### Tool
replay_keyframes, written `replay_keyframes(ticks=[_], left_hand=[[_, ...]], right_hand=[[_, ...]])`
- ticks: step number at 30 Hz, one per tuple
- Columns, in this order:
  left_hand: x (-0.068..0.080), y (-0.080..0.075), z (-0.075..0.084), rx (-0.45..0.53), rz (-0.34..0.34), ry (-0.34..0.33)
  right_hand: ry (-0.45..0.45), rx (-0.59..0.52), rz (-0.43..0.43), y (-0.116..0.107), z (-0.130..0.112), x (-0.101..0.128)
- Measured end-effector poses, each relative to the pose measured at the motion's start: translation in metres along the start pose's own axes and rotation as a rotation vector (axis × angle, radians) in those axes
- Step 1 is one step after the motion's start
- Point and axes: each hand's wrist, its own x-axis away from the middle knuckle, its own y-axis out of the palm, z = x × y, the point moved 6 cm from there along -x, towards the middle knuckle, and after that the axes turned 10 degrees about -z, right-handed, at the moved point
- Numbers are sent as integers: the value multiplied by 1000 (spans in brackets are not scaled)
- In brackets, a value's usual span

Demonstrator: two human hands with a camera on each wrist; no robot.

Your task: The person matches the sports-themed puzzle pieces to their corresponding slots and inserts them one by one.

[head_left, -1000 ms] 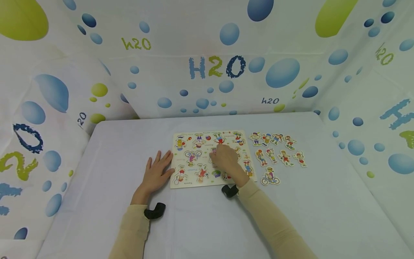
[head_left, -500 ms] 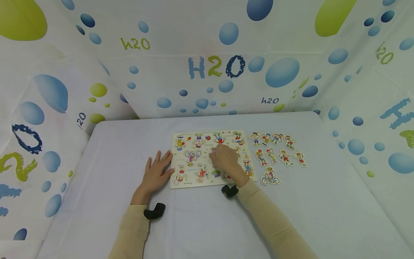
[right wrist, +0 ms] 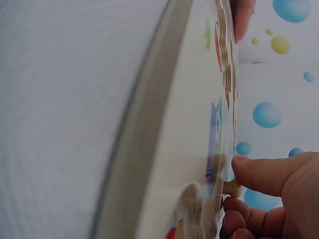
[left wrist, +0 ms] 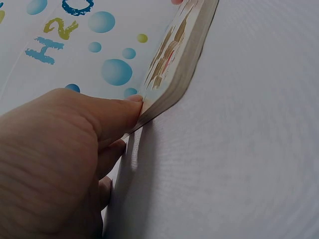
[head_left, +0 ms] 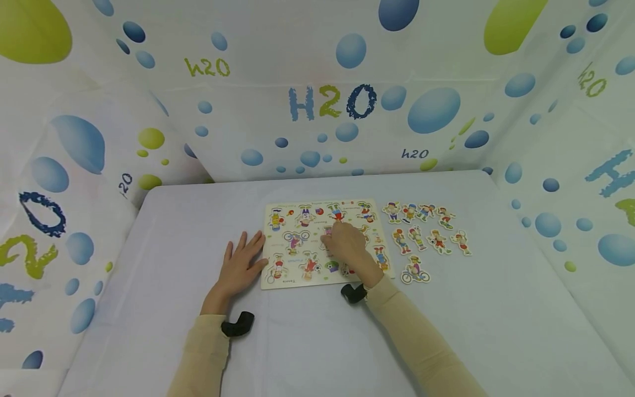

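Observation:
A cream puzzle board [head_left: 321, 279] with recessed, printed sports figures lies flat on the white table, its pictures upside down from here. My left hand [head_left: 240, 268] rests beside its left edge with fingers spread; in the left wrist view the thumb [left wrist: 122, 117] touches the board's corner. Over the board's right half is my right hand [head_left: 347, 245], index finger reaching to the surface below a red figure [head_left: 337, 213]. In the right wrist view the thumb [right wrist: 266, 174] stands apart from the curled lower fingers [right wrist: 249, 219]. What lies under this hand is hidden.
Several loose figure pieces lie right of the board, including a cyclist piece [head_left: 414, 270] nearest me and a footballer piece [head_left: 439, 242]. The white tablecloth [head_left: 297, 342] spreads around them. A cloth backdrop [head_left: 268, 105] printed with bubbles stands behind and at both sides.

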Motion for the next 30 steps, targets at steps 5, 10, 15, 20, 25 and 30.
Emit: replay_keyframes(ticks=[5,10,15,20,25,30], left_hand=[[0,0,0,-4,3,3],[0,-1,1,0,1,7],[-1,-1,0,0,1,8],[-1,0,0,0,3,7],[-1,0,0,-1,3,5],[1,0,1,3,0,5]], right_hand=[[-5,-4,6,-1,0,0],[-13,-1,11,-1,0,1],[-17,2,9,-3,-1,2],[-9,11,-5,-2,-1,2],[-14,26,-7,1,0,0],[-22,19,-18,2,1,1]])
